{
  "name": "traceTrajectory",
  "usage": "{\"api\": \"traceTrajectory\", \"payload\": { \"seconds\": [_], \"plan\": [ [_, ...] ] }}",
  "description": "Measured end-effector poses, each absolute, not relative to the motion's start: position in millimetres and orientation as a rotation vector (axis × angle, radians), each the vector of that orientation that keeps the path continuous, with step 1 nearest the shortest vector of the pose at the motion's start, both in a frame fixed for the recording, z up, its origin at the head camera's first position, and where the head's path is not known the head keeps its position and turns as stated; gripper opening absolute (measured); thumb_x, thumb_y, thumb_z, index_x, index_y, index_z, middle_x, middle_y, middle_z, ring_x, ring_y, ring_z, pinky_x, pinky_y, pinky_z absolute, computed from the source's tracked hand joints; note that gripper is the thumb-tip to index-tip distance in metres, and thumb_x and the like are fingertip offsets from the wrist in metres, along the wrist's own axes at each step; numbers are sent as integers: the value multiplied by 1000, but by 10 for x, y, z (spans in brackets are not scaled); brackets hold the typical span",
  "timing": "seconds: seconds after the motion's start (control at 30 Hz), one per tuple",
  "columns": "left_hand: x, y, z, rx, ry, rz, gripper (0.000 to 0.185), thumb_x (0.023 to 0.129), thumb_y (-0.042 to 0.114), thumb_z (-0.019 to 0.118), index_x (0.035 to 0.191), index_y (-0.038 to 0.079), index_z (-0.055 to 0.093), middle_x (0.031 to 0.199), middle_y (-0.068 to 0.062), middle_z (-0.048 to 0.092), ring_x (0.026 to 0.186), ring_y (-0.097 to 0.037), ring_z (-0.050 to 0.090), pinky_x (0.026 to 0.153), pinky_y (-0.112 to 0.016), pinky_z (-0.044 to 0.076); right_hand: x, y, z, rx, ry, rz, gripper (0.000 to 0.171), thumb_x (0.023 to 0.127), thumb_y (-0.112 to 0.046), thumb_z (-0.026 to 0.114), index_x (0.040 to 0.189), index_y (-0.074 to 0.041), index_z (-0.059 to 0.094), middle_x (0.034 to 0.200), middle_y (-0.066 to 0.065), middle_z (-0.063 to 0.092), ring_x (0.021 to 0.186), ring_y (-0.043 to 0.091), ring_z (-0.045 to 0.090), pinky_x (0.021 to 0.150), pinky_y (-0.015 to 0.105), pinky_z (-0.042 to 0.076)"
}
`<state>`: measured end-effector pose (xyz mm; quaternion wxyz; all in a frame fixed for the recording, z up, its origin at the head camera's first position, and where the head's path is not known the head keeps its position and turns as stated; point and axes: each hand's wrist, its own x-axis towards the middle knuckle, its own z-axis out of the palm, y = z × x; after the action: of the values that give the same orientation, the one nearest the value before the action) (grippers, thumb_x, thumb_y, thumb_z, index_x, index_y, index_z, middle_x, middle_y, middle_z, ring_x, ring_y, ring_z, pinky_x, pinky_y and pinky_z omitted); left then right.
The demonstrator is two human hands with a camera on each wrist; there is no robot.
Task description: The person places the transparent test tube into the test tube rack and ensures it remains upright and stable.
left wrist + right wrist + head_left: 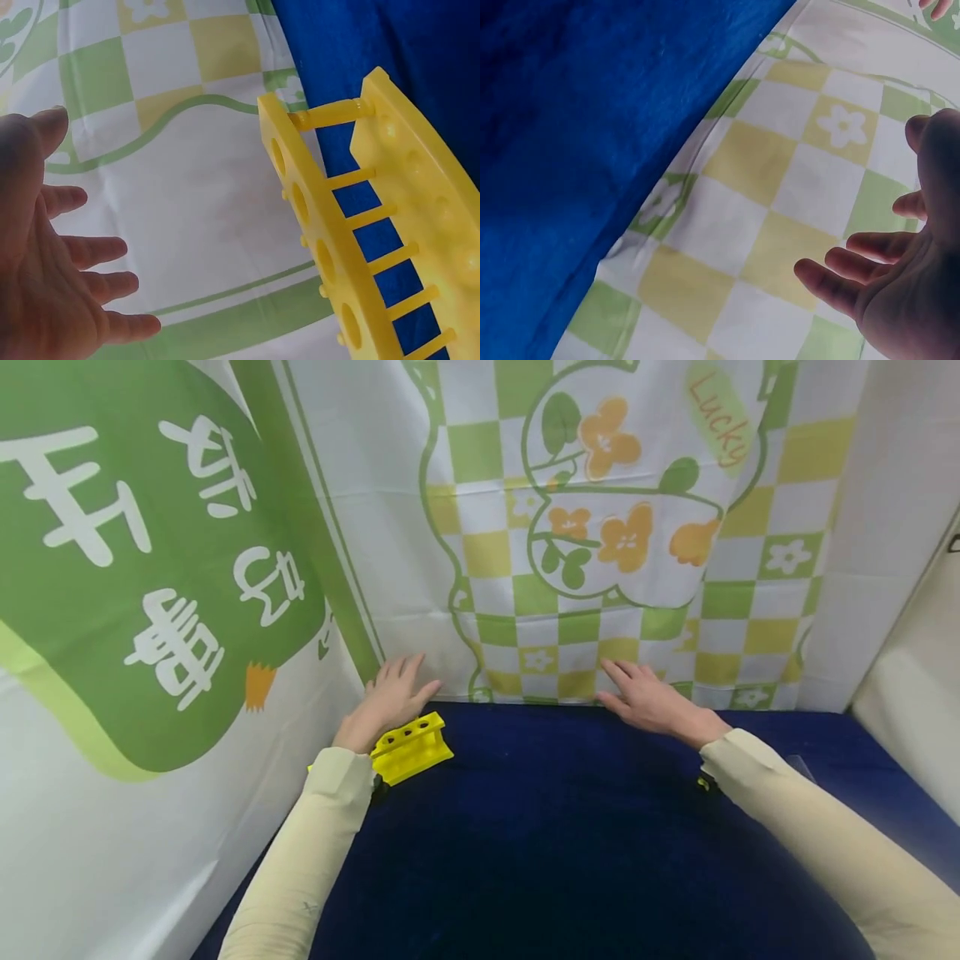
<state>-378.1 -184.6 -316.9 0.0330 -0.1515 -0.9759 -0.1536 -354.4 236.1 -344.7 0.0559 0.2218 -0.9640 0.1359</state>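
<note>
A dark blue, soft-napped cloth [525, 827] covers the work surface, bordered by two creased fabric drapes: a checkered back drape [585, 552] and a green-and-white left drape [150, 568] with printed characters. One smooth yellow test-tube rack [416, 752] sits at the cloth's left, near the left hand [390, 697]; five thin rungs and one thicker rod show. Left hand and right hand [652, 697] are spread, holding nothing.

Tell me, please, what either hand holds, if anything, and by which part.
Nothing; the left hand, near the yellow test-tube rack, and right hand are empty.
</note>
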Motion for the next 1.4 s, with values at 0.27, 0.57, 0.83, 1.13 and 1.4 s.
{"api": "traceTrajectory", "payload": {
  "seconds": [0.27,0.57,0.83,1.13,1.4],
  "plan": [
    [-3662,-1952,-3236,-455,-2956,-563,72,103,55,33,159,16,9,162,-23,13,149,-47,8,115,-71,13,-3533,2252,-3547,704,-2862,529,68,105,-45,41,157,-7,19,157,24,28,143,47,27,114,64,26],
    [-3477,-2063,-3345,-366,-2902,-677,73,103,56,31,159,17,5,161,-24,16,148,-44,15,119,-62,17,-3539,2030,-3658,708,-2826,603,65,103,-48,42,156,-14,24,156,19,34,142,40,34,111,60,35],
    [-3374,-2131,-3440,-224,-2907,-727,75,103,56,31,159,15,2,161,-26,14,148,-46,15,117,-65,18,-3527,1817,-3736,715,-2811,671,61,104,-47,42,154,-14,29,153,17,38,141,37,37,111,58,36],
    [-3262,-2239,-3505,-111,-2922,-737,79,102,61,28,159,14,1,161,-27,14,147,-49,13,115,-69,14,-3493,1573,-3787,764,-2763,748,60,104,-47,43,153,-15,32,153,16,39,140,37,38,110,58,37],
    [-3187,-2376,-3600,-17,-2901,-749,79,102,58,31,159,11,3,160,-28,16,146,-49,13,116,-67,15,-3491,1408,-3822,768,-2758,806,60,104,-46,43,153,-15,32,155,13,37,142,35,36,113,56,35]
  ]
}}
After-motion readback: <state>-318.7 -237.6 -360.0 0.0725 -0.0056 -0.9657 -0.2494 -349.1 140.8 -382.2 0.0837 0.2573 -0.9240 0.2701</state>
